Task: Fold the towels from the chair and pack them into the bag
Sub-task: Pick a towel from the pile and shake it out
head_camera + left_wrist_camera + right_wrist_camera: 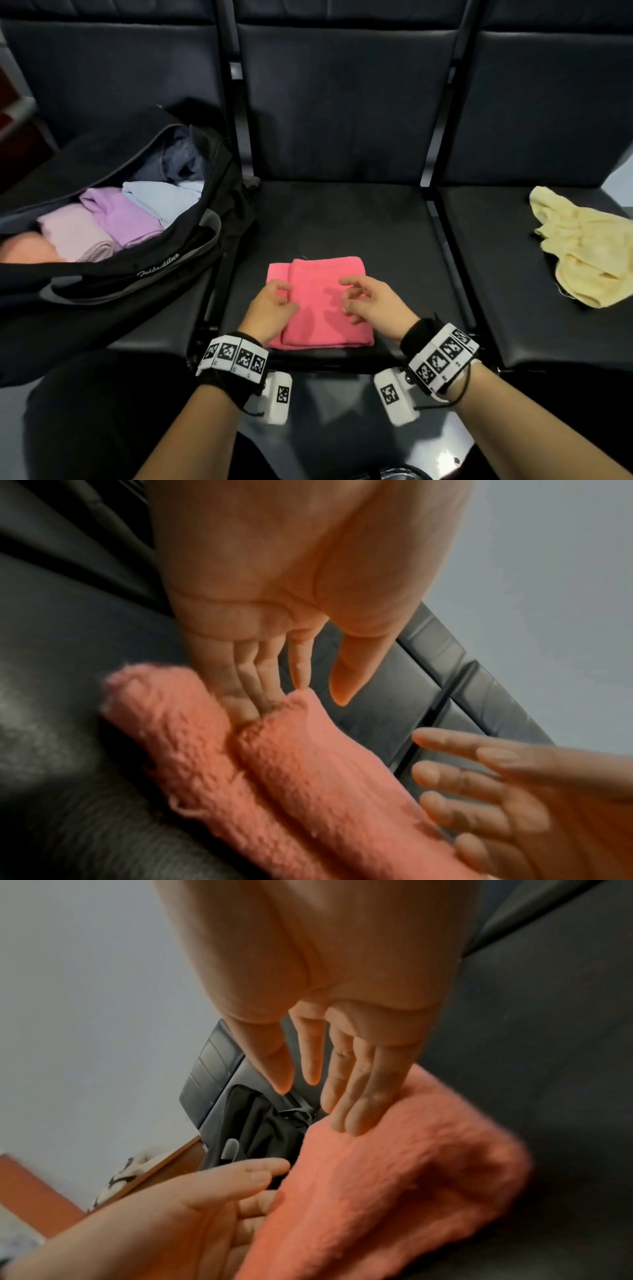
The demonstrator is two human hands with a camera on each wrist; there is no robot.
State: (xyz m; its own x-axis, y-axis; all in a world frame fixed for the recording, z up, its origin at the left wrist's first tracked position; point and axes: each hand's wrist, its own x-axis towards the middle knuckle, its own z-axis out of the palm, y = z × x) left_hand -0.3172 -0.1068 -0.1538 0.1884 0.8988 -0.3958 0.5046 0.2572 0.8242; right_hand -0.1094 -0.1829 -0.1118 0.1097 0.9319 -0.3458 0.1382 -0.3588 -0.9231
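Note:
A pink towel [325, 308], folded into a small rectangle, lies on the middle seat [342, 219] near its front edge. My left hand [284, 291] is at the towel's left side; in the left wrist view its straight fingers [253, 685] slip into the crease between two layers, thumb free. Over the towel's right half my right hand [349, 298] hovers with loosely spread fingers [356, 1096], holding nothing. The black bag [154, 270] lies open on the left seat with several folded pastel towels [113, 219] inside. A crumpled yellow towel [589, 253] lies on the right seat.
Three dark padded seats stand in a row with metal dividers [442, 219] between them and tall backrests [342, 102] behind. The bag's strap [205, 246] hangs over its near side. Bare seat cushion surrounds the pink towel.

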